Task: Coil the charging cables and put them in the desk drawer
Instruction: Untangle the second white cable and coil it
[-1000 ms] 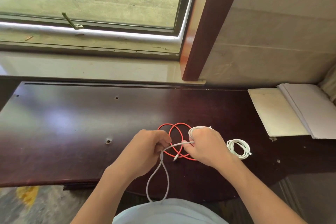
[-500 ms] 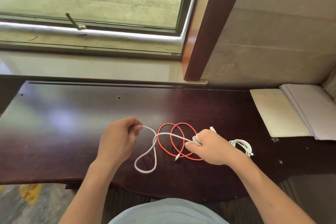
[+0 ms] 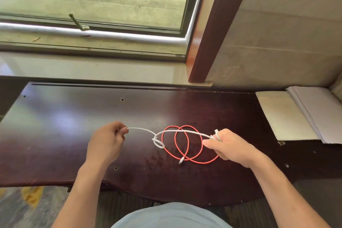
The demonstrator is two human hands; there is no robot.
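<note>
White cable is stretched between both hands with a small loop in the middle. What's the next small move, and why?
Probably ease the left hand toward the right hand to slacken the white cable: its small loop, above the red cable, looks ready to tighten into a knot.

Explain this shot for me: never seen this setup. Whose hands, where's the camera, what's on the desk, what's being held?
No machine here: a person's two bare hands, filmed by a wide-angle camera worn on the head, looking forward and down. The left hand pinches one end of a white cable; the right hand has the other end in its grip, plug poking up. The cable has a small knot-like loop midway. Under it, a red cable lies loosely coiled on the dark wooden desk. Papers sit at the right.
</note>
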